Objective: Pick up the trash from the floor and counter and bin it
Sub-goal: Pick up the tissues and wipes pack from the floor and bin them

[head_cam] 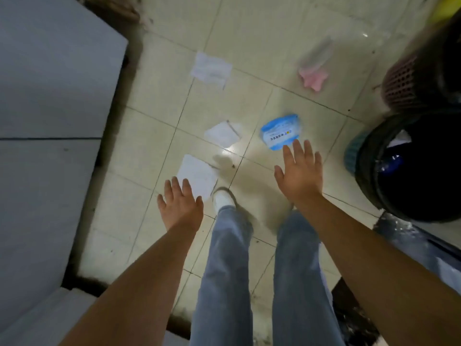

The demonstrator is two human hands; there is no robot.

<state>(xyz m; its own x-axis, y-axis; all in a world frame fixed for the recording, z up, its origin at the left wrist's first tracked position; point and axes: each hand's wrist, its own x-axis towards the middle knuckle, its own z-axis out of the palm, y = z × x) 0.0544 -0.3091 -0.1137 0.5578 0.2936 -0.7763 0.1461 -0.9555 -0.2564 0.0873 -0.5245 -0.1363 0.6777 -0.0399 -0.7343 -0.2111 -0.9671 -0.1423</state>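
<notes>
Tiled floor (249,46) mid-frame holds three white paper scraps (210,68), blue plastic packet (280,132), pink wrapper (313,78); black-lined bin (374,156) right; left hand (180,204), right hand (300,174) spread, empty; mostly unstarted.

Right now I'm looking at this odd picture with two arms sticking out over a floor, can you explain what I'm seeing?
A camera worn on a person's head took this, looking down. The left hand and right hand are bare, spread open and hold nothing. Below are their jeans and a shoe. On the tiled floor lies trash: three white papers, a blue packet just beyond the right fingertips, and a blurred pink wrapper. A black-lined bin stands at the right, already holding some trash.
</notes>
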